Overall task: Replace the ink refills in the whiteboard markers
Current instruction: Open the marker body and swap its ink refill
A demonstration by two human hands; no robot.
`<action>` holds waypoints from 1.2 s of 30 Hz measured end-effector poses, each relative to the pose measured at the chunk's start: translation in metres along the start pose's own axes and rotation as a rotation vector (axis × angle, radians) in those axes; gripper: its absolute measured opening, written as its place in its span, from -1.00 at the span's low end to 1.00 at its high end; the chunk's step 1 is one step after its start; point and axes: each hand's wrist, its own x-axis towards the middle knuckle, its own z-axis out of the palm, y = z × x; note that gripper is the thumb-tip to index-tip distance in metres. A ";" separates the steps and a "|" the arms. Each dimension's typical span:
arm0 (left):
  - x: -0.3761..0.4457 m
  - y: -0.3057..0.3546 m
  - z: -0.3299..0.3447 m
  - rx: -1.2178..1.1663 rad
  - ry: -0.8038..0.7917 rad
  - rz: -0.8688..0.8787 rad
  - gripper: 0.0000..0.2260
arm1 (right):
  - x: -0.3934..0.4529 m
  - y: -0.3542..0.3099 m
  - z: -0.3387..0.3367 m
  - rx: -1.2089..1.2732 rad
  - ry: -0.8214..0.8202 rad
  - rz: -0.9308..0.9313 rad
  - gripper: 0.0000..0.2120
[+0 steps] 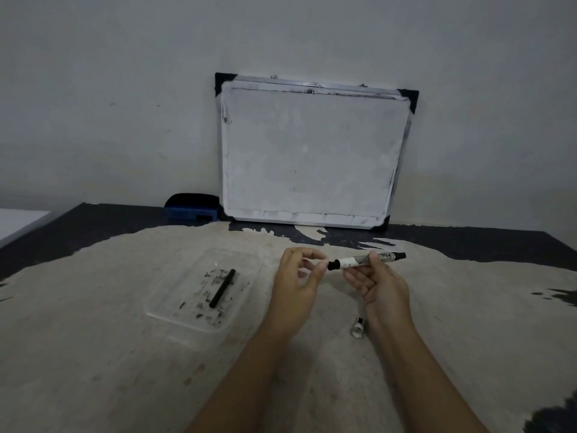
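White-barrelled whiteboard marker [365, 260] lies level, gripped in the right hand [379, 282]; left hand [296, 276] pinches its black end. Black refill stick [222, 288] rests in the clear plastic tray [162, 307].

A tray [162, 310] sits on the counter [93, 354] to the left, with a refill stick [222, 288] lying in it. Right of the tray, both hands hold a marker [367, 260] above the counter. A cap [357, 327] lies near the right forearm. Behind, a whiteboard [312, 151] leans on the wall, an eraser [192, 207] just left of it.
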 end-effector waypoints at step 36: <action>0.001 0.007 0.002 -0.463 0.141 -0.235 -0.88 | -0.020 0.013 0.019 -0.778 0.204 -0.651 -0.40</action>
